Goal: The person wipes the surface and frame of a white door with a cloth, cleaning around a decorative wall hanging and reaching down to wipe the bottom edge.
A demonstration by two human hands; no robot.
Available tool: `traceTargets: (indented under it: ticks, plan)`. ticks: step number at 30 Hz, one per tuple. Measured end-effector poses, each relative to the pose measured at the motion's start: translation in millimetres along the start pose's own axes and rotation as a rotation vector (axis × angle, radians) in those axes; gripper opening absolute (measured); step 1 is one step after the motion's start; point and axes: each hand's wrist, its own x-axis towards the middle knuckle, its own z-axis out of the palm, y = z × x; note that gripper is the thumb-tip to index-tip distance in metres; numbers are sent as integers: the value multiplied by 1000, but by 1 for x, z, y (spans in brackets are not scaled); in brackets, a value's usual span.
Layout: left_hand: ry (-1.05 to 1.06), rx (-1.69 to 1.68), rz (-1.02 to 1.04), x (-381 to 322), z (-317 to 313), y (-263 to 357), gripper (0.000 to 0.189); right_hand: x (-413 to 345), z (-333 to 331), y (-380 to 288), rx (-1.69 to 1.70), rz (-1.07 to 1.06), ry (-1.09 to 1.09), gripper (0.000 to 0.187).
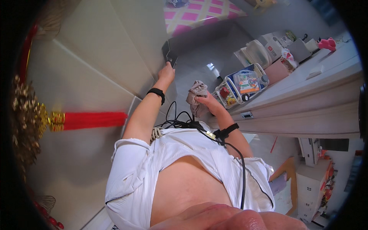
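Note:
My left hand (pixel 166 72) reaches forward along the tiled wall, its fingers closed at the lower end of a dark flat object (pixel 169 54) by the wall's edge. What that object is, I cannot tell. In my right hand (pixel 211 103) is a crumpled beige-grey cloth (pixel 197 91), bunched up and held out in front of my body. Black cables (pixel 184 123) gather at my waist, just below the cloth.
A white wire-framed cart (pixel 240 99) with packaged items stands right of the cloth. Behind it are boxes and a plastic bin (pixel 257 51). A red tassel (pixel 92 120) hangs along the left wall. Ahead is a pink-and-white checked surface (pixel 198 14). A door frame (pixel 287 115) runs along the right.

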Motion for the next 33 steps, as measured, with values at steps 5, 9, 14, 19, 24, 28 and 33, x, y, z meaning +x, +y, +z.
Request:
traceTargets:
  ticks: [5, 9, 14, 19, 24, 28, 33]
  plan:
    - [13, 37, -80, 33, -35, -35, 40, 84, 1, -44, 120, -15, -5, 54]
    - [29, 38, -124, 58, -54, -67, 41, 162, -12, -76, 203, 15, -2, 49]
    - [-22, 4, -238, 80, -78, -80, 40, 281, -55, -103, 283, -9, -155, 51]
    - [-152, 79, -286, 99, -122, -94, 42, 361, -80, -145, 209, 28, -143, 49]
    - [-254, 16, -263, 157, -223, -11, 38, 424, -146, -209, 175, -25, -136, 58]
    - [-109, -559, 62, 274, -239, 61, 54, 458, -174, -260, 194, -103, -117, 53]
    - [-279, -577, 278, 457, -174, 146, 87, 513, -211, -330, 311, -175, -148, 63]
